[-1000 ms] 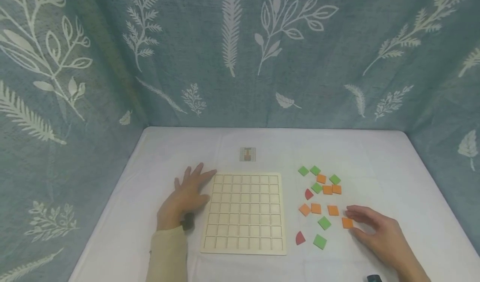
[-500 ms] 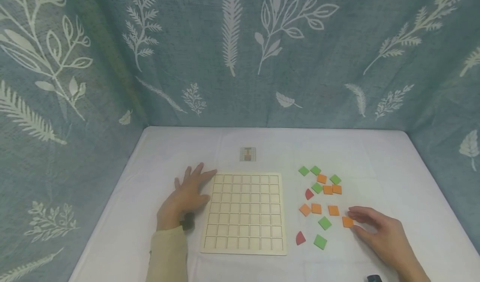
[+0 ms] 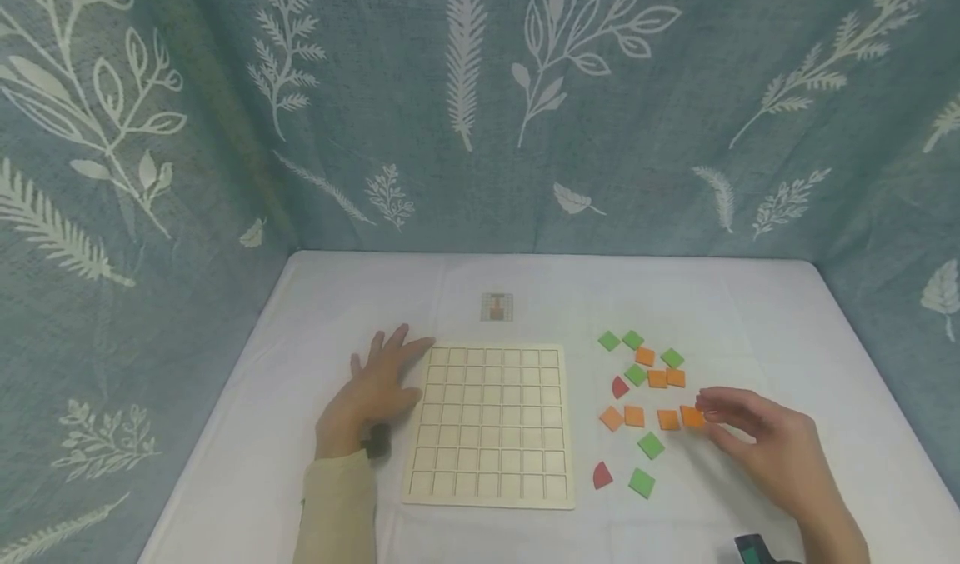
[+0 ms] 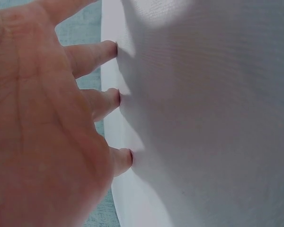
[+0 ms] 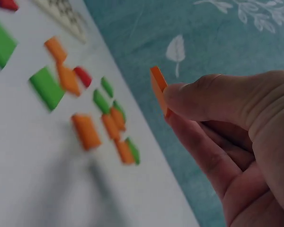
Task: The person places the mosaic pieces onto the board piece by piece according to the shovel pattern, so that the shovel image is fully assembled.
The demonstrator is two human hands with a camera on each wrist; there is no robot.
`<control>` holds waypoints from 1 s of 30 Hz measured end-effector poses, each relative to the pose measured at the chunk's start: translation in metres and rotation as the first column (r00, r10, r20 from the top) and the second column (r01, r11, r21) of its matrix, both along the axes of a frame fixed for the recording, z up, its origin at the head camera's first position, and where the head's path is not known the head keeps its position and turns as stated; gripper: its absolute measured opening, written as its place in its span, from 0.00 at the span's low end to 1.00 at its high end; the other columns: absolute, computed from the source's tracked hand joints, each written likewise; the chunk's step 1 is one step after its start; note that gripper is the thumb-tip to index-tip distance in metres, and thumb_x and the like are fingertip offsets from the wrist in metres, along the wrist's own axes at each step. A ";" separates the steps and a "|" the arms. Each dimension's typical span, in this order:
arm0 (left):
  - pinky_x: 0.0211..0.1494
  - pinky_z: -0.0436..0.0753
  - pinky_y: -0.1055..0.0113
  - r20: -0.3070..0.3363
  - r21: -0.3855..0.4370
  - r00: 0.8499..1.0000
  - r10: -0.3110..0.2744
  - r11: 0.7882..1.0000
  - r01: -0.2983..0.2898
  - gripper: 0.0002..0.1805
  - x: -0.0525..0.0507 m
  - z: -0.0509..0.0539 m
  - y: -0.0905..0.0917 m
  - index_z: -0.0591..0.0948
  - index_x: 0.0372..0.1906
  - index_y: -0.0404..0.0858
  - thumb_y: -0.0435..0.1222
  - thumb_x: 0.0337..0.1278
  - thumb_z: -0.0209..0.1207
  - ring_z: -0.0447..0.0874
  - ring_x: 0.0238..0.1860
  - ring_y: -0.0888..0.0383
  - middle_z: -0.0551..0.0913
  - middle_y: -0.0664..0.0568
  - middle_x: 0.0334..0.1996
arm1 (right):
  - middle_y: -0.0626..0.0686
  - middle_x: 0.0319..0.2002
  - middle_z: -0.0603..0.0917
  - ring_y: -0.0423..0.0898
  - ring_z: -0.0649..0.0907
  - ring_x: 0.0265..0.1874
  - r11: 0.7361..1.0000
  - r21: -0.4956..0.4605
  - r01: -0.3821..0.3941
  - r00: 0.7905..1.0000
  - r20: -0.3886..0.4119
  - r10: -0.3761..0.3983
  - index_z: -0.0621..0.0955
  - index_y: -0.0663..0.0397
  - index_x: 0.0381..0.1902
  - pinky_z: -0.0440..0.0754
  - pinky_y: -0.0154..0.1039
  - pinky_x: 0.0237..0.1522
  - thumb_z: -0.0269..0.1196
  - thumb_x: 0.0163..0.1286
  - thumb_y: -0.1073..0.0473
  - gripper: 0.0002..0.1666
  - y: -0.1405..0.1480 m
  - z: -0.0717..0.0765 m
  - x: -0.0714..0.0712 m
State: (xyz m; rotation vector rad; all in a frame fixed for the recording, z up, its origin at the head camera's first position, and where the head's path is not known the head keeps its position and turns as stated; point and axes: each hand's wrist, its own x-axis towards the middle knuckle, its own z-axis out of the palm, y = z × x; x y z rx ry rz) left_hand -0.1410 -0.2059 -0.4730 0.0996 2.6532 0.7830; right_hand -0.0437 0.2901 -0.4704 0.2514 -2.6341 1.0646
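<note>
My right hand (image 3: 776, 443) pinches an orange square tile (image 3: 692, 416) between thumb and fingers. In the right wrist view the held orange tile (image 5: 159, 91) stands on edge at the fingertips, above the white table. My left hand (image 3: 375, 389) lies spread at the left edge of the pale gridded board (image 3: 489, 426), touching its upper left corner. The left wrist view shows the left palm (image 4: 47, 113) with fingertips down on the white cloth. The board's squares hold no tiles.
Right of the board lie several orange tiles (image 3: 633, 416), several green tiles (image 3: 651, 445) and two red quarter-round pieces (image 3: 602, 476). A small patterned card (image 3: 497, 307) lies beyond the board. A leaf-patterned curtain (image 3: 510, 197) stands behind the white table (image 3: 360, 285).
My right hand has lifted the orange tile off the table and moved slightly away from me. The left hand has stayed in place on the board's edge.
</note>
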 end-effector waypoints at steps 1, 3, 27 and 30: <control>0.83 0.26 0.23 0.000 0.002 1.000 0.000 1.000 0.000 0.45 0.000 0.000 0.000 0.66 0.86 0.48 0.31 0.62 0.61 0.27 0.89 0.29 0.43 0.37 0.91 | 0.55 0.44 0.95 0.16 0.85 0.45 1.000 -0.010 -0.011 1.000 -0.011 0.011 0.90 0.55 0.54 0.80 0.12 0.50 0.82 0.52 0.76 0.31 -0.002 0.004 -0.003; 0.83 0.26 0.23 0.000 0.005 1.000 -0.001 1.000 0.001 0.45 0.000 0.000 0.000 0.66 0.87 0.48 0.31 0.62 0.61 0.27 0.89 0.29 0.43 0.37 0.91 | 0.56 0.45 0.95 0.15 0.84 0.46 0.999 -0.020 -0.031 0.999 -0.023 0.030 0.90 0.55 0.54 0.80 0.13 0.51 0.82 0.52 0.76 0.30 -0.007 0.010 -0.009; 0.83 0.25 0.23 0.012 0.013 1.000 0.004 1.000 -0.004 0.47 0.000 0.001 -0.001 0.66 0.87 0.49 0.31 0.60 0.62 0.26 0.89 0.30 0.43 0.38 0.91 | 0.53 0.48 0.95 0.31 0.90 0.48 0.951 -0.192 -0.242 0.970 -0.081 0.231 0.90 0.54 0.56 0.84 0.21 0.57 0.80 0.59 0.74 0.27 -0.080 0.036 -0.062; 0.83 0.25 0.24 0.012 0.018 1.000 0.003 1.000 -0.003 0.47 0.001 0.001 -0.001 0.66 0.87 0.49 0.30 0.60 0.62 0.27 0.90 0.30 0.43 0.38 0.91 | 0.52 0.49 0.94 0.37 0.91 0.46 0.945 -0.198 -0.261 0.965 -0.071 0.251 0.90 0.52 0.57 0.89 0.24 0.49 0.80 0.61 0.72 0.26 -0.092 0.038 -0.068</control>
